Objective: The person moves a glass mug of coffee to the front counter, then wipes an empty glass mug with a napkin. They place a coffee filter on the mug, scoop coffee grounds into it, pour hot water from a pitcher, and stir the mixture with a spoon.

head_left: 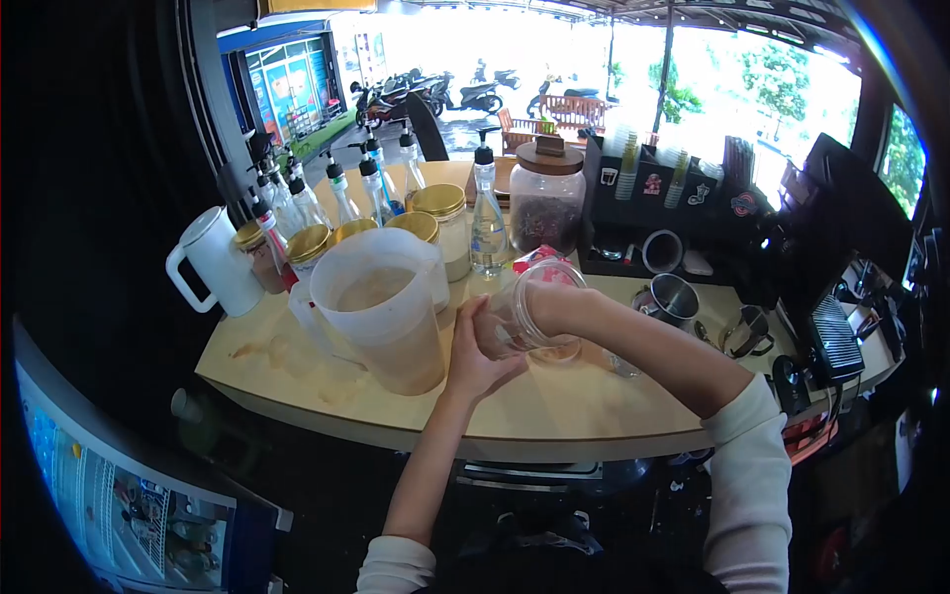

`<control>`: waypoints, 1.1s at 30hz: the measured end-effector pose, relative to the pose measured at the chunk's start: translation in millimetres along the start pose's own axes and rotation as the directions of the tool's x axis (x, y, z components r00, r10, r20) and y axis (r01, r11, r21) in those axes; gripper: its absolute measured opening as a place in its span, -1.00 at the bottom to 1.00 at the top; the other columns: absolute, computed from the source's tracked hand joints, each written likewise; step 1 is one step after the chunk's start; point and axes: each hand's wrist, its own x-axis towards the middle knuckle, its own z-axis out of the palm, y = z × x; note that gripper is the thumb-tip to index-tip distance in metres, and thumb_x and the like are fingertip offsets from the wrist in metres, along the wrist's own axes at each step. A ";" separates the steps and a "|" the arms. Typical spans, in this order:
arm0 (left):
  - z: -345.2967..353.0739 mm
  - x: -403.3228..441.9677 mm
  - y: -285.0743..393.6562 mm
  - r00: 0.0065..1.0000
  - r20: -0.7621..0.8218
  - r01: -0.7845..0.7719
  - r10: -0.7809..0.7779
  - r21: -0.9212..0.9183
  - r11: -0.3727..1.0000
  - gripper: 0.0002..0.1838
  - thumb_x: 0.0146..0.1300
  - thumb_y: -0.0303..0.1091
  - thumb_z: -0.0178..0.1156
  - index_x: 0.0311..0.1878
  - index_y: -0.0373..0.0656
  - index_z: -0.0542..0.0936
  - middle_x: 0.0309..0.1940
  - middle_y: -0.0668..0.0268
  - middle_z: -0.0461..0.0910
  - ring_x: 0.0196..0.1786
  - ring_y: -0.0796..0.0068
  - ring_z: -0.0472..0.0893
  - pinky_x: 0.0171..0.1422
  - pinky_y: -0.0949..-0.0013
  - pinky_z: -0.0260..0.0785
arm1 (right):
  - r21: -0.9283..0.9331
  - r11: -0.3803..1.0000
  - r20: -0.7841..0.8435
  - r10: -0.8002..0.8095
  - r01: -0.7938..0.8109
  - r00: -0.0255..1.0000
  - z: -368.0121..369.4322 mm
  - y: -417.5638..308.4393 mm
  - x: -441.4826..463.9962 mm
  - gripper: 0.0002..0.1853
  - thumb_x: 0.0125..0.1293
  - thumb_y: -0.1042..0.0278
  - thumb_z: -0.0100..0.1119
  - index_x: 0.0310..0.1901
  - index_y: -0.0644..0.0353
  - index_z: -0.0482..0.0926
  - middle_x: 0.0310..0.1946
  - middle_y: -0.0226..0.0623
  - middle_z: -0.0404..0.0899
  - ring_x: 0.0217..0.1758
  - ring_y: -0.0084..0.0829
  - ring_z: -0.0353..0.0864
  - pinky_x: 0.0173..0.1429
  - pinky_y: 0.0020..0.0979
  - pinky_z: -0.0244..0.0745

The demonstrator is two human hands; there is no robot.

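Note:
My left hand (477, 354) is wrapped round a clear jar (503, 325) that is tilted over the counter, its mouth toward the right. My right hand (556, 307) reaches in through the mouth of this jar, and its fingers are blurred behind the clear wall. To the left of my left hand stands a large translucent pitcher (401, 342) with a brownish tint inside. Just behind the jar lies a red and white packet (542, 259), partly covered. Another clear round item (562, 348) shows in part below my right wrist.
Pump bottles (488, 223) and gold-lidded jars (450, 233) line the back of the counter (475, 416). A white jug (213, 262) stands at the left. A wooden-lidded jar (547, 203), a black cup organizer (643, 183) and metal pitchers (673, 297) are on the right.

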 end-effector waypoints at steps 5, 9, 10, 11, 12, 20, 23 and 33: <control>-1.0 0.7 -1.4 1.000 -0.004 -0.025 0.025 0.007 1.000 0.00 -0.39 -0.42 0.52 0.25 -0.13 0.24 0.14 0.15 0.32 0.26 0.15 0.35 0.36 0.21 0.22 | 0.248 0.953 -0.044 0.192 -0.175 0.980 8.5 10.5 -9.2 -0.77 0.11 0.18 0.26 -0.22 0.05 0.64 -0.23 -0.33 0.61 -0.22 -0.39 0.60 -0.12 -0.35 0.46; -1.3 -0.8 -0.4 0.999 0.007 -0.039 0.039 0.010 0.999 -0.01 -0.39 -0.44 0.52 0.24 -0.12 0.24 0.14 0.16 0.31 0.26 0.14 0.35 0.37 0.21 0.21 | 0.014 0.996 -0.177 0.094 -0.093 0.980 0.4 -1.7 -25.2 -0.79 0.16 0.12 0.21 -0.23 -0.02 0.66 -0.22 -0.37 0.60 -0.22 -0.40 0.59 -0.09 -0.37 0.46; -1.8 -1.0 0.0 0.999 0.005 -0.037 0.037 0.012 0.999 -0.01 -0.39 -0.44 0.52 0.24 -0.12 0.24 0.14 0.16 0.31 0.26 0.14 0.35 0.37 0.21 0.21 | 0.005 0.995 -0.172 0.103 -0.104 0.980 -3.7 -4.7 -28.9 -0.77 0.16 0.11 0.20 -0.20 -0.03 0.65 -0.22 -0.38 0.59 -0.22 -0.41 0.58 -0.08 -0.39 0.46; -2.0 -0.9 0.0 0.999 0.008 -0.045 0.045 0.015 0.999 -0.01 -0.39 -0.44 0.52 0.24 -0.12 0.24 0.14 0.16 0.31 0.26 0.14 0.35 0.37 0.21 0.21 | -0.004 0.993 -0.167 0.114 -0.117 0.979 -7.5 -7.2 -32.1 -0.75 0.15 0.10 0.20 -0.17 -0.05 0.64 -0.21 -0.39 0.58 -0.21 -0.41 0.58 -0.06 -0.40 0.46; -2.1 -0.6 0.0 0.998 0.011 -0.054 0.054 0.018 0.998 -0.01 -0.39 -0.45 0.52 0.24 -0.12 0.24 0.14 0.16 0.31 0.26 0.14 0.35 0.37 0.21 0.21 | -0.004 0.993 -0.167 0.114 -0.116 0.979 -12.4 -10.3 -33.3 -0.75 0.15 0.10 0.20 -0.17 -0.05 0.64 -0.21 -0.39 0.58 -0.21 -0.41 0.58 -0.06 -0.40 0.46; -1.6 -0.5 -1.1 0.999 0.024 -0.043 0.043 0.027 0.999 0.02 -0.41 -0.44 0.53 0.25 -0.13 0.23 0.15 0.15 0.31 0.27 0.13 0.34 0.37 0.20 0.22 | 0.023 0.996 -0.395 -0.068 0.084 0.916 30.1 10.3 -12.1 -0.76 0.11 0.17 0.21 -0.31 0.15 0.61 -0.37 -0.30 0.62 -0.30 -0.36 0.62 -0.20 -0.28 0.49; -1.6 -0.6 0.6 0.999 0.022 -0.046 0.046 0.019 0.999 0.01 -0.40 -0.45 0.53 0.26 -0.12 0.23 0.17 0.15 0.30 0.27 0.14 0.35 0.38 0.20 0.23 | 0.273 0.962 -0.237 0.080 -0.012 0.968 21.6 5.7 -15.8 -0.77 0.05 0.28 0.26 -0.23 0.11 0.60 -0.22 -0.31 0.56 -0.20 -0.38 0.55 -0.08 -0.36 0.45; -0.9 -0.7 -3.5 0.997 0.021 -0.072 0.071 0.029 0.997 0.03 -0.39 -0.39 0.55 0.27 -0.14 0.21 0.12 0.15 0.31 0.25 0.14 0.35 0.35 0.20 0.23 | 0.155 0.984 -0.282 -0.037 0.083 0.959 5.5 -1.9 -25.2 -0.80 0.06 0.29 0.26 -0.28 0.14 0.59 -0.30 -0.31 0.56 -0.19 -0.39 0.54 -0.09 -0.34 0.42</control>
